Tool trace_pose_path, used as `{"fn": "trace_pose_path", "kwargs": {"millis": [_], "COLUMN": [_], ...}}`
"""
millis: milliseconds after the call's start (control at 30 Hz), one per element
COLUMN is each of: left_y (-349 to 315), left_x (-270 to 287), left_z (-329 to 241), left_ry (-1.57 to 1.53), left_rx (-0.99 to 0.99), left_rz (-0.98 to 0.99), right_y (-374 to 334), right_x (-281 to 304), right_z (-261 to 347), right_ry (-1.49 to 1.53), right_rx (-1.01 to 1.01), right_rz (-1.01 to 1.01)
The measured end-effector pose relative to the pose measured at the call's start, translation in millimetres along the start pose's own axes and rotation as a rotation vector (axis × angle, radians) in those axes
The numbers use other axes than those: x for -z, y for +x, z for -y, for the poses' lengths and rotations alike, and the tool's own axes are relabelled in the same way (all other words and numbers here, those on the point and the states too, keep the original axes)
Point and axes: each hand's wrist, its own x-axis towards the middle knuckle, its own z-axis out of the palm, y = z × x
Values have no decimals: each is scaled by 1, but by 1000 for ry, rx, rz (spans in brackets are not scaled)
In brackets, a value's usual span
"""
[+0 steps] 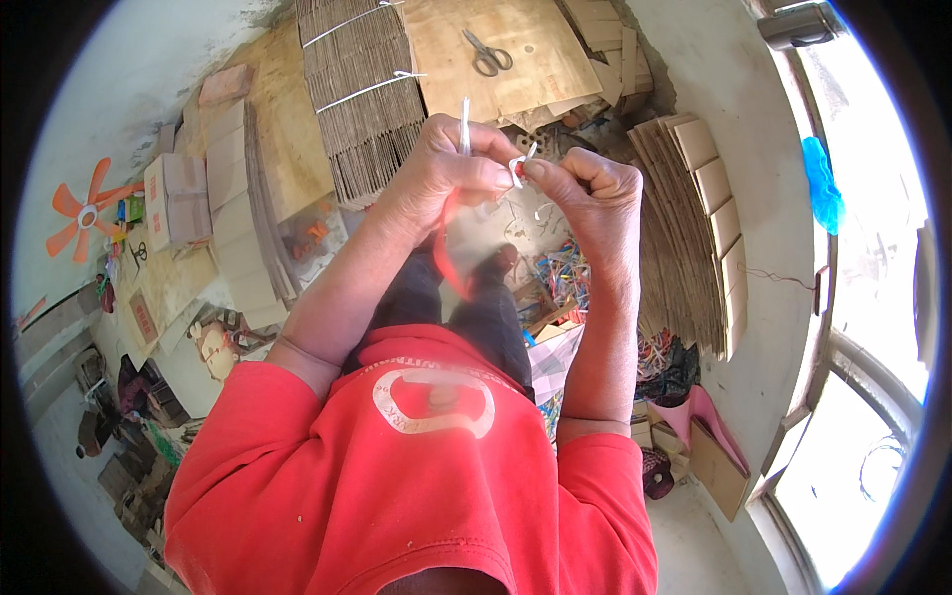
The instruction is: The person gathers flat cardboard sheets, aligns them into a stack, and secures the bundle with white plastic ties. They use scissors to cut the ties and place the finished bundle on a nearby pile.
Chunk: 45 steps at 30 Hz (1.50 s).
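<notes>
My left hand (458, 164) and my right hand (587, 186) meet in front of me, both closed in a pinch. Between their fingertips is a small loop of white strap (516, 171) with a bit of red beside it. One flat white end (465, 124) sticks up out of the left hand, and a short tip shows by the right thumb. A blurred red strap (448, 258) hangs in a curve below the left hand; whether it joins the white piece I cannot tell. Fingers hide most of the loop.
Ahead lie a stack of flattened cardboard (362, 109) tied with white straps and a wooden board (516, 79) bearing scissors (487, 55). More cardboard (694, 228) leans on the right wall. Coloured strap scraps (565, 276) litter the floor. An orange fan (87, 213) stands left.
</notes>
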Motion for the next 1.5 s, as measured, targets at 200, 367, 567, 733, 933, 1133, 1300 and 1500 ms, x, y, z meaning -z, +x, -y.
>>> {"fn": "trace_pose_path", "kwargs": {"millis": [200, 367, 567, 733, 933, 1133, 1300, 1500], "left_y": [-1, -1, 0, -8, -26, -18, -10, -11], "left_x": [0, -2, 2, 27, 43, 35, 40, 60], "left_z": [0, -4, -4, -1, 5, 1, 4, 29], "left_ry": [114, 86, 252, 788, 412, 647, 811, 752], "left_rx": [13, 21, 26, -180, -18, -112, -207, -118], "left_rz": [-49, -36, 10, -1, -53, 120, 253, 233], "right_y": [-6, -8, -17, -27, -23, -9, -9, -18], "right_x": [-5, -3, -16, 5, 8, 15, 17, 8], "right_z": [8, -8, -24, -18, -10, -16, -20, -45], "right_ry": [-71, 225, 1190, 1230, 983, 953, 1013, 1027], "right_rx": [45, -75, -84, -217, -322, -349, -446, -502], "right_rz": [-33, 10, 105, 75, 100, 77, 85, 135]}}
